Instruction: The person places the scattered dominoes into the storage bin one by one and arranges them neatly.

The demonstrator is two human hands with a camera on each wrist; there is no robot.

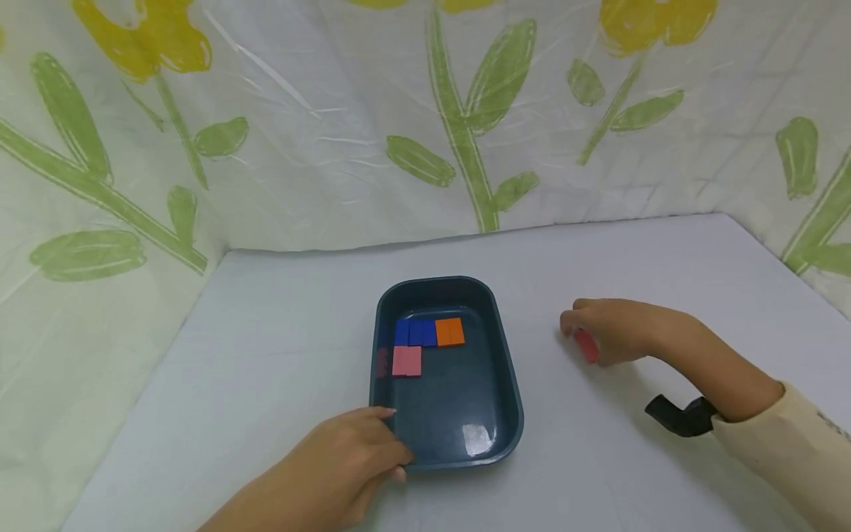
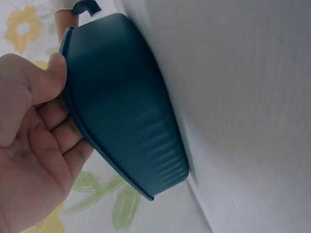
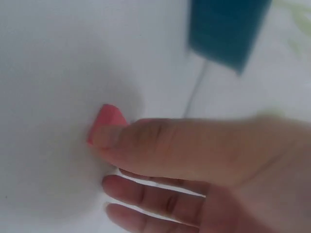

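Observation:
A dark teal tray [image 1: 459, 414] stands on the white table, and my left hand [image 1: 346, 458] grips its near left corner by the rim. In the left wrist view the thumb lies on the rim, with the other fingers against the tray's outer wall. To the right of the tray, my right hand [image 1: 618, 325] pinches a small pinkish-red flat piece [image 3: 108, 117] low over the table. Part of that piece is hidden behind the thumb. Inside the tray, blue tiles [image 1: 416, 332] and orange tiles [image 1: 449, 332] form a row, with pink tiles [image 1: 407, 361] below the blue ones.
A white cloth [image 1: 233, 355] covers the table. Behind it hangs a pale curtain [image 1: 319, 162] painted with yellow flowers and green leaves. A black curved wrist mount [image 1: 681, 417] sticks out below the right forearm, by a beige sleeve [image 1: 784, 451].

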